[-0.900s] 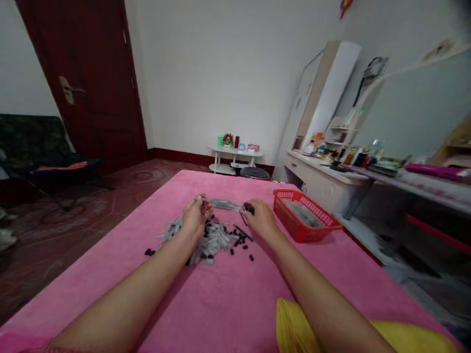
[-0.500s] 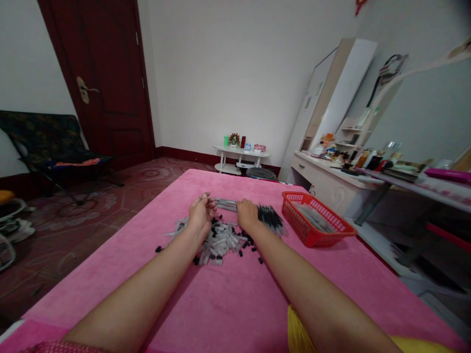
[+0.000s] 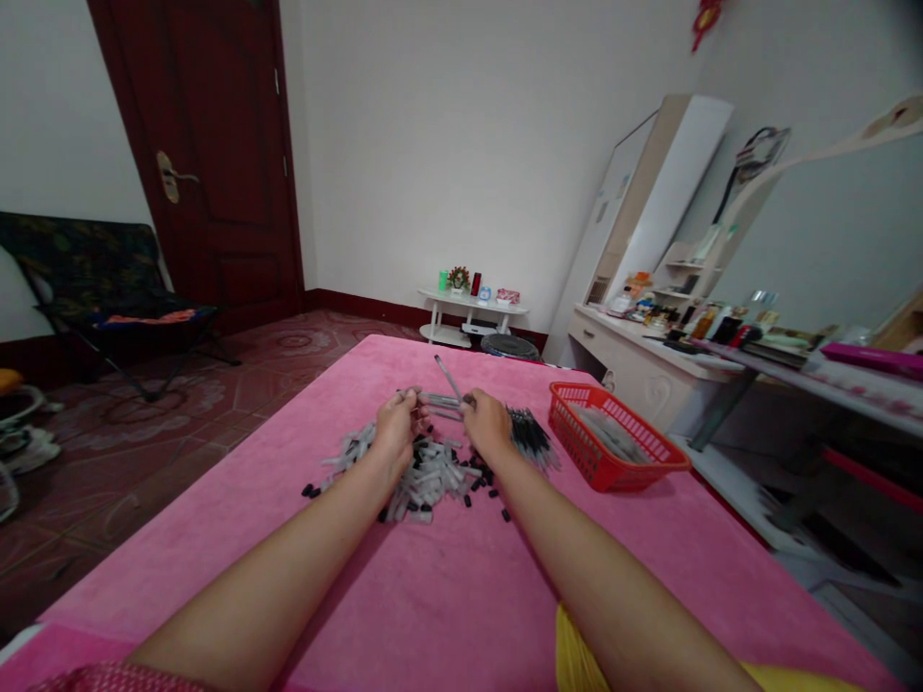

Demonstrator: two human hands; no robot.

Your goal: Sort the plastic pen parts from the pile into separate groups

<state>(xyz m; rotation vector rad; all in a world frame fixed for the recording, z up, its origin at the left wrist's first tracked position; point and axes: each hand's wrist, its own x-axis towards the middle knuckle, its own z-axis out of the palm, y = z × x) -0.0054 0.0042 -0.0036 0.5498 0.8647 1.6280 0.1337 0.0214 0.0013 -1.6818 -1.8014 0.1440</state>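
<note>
My right hand [image 3: 487,421] is closed around a slim, clear pen [image 3: 448,375] that tilts up and to the left, its dark end raised. My left hand [image 3: 398,428] has its fingers drawn together; whatever is in them is too small to make out. Between the hands lie several clear pen barrels [image 3: 441,402] side by side. Below them spreads a heap of clear pen caps [image 3: 436,473] mixed with small black plugs [image 3: 494,493]. Just right of my right hand is a row of pens [image 3: 530,432] with black ends, partly hidden by that hand.
A red plastic basket [image 3: 612,471] with clear pieces [image 3: 612,432] inside stands on the right of the pink-covered table [image 3: 425,596]. A dresser [image 3: 649,356] with bottles is farther right. A folding chair [image 3: 108,279] stands left by the door [image 3: 216,173].
A pen now sticks up from my right hand, where none showed before. My left hand has stayed almost in place, and the view has shifted slightly.
</note>
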